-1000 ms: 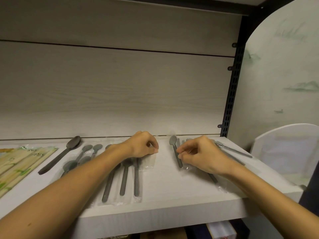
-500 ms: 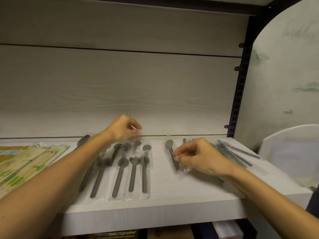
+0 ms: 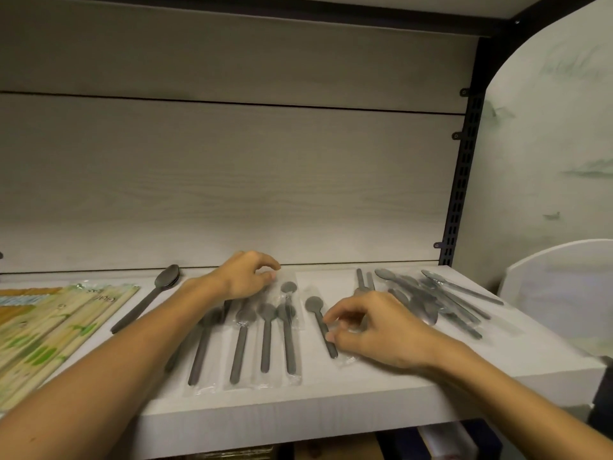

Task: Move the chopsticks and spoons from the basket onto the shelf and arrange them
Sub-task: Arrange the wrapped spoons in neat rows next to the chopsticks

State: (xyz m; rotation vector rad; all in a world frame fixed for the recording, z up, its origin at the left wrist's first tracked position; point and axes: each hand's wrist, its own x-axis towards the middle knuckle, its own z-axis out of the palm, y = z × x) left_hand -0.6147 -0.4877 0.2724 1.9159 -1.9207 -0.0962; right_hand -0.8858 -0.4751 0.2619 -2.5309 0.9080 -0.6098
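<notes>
Your left hand (image 3: pixel 243 276) curls its fingers over the top of a row of about five wrapped spoons (image 3: pixel 265 333) on the shelf (image 3: pixel 331 413); your right hand (image 3: pixel 374 330) pinches one single wrapped spoon (image 3: pixel 321 323); an unwrapped dark spoon (image 3: pixel 149 297) lies beside the chopstick packets (image 3: pixel 49 327), too overlapped to count; a loose spoon pile (image 3: pixel 438 300) lies right.

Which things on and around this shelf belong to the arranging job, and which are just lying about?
Job: wrapped spoons in a row, spoon under right hand, loose spoon pile, unwrapped dark spoon, chopstick packets, shelf.
Lying about: white container, boxes below the shelf.
</notes>
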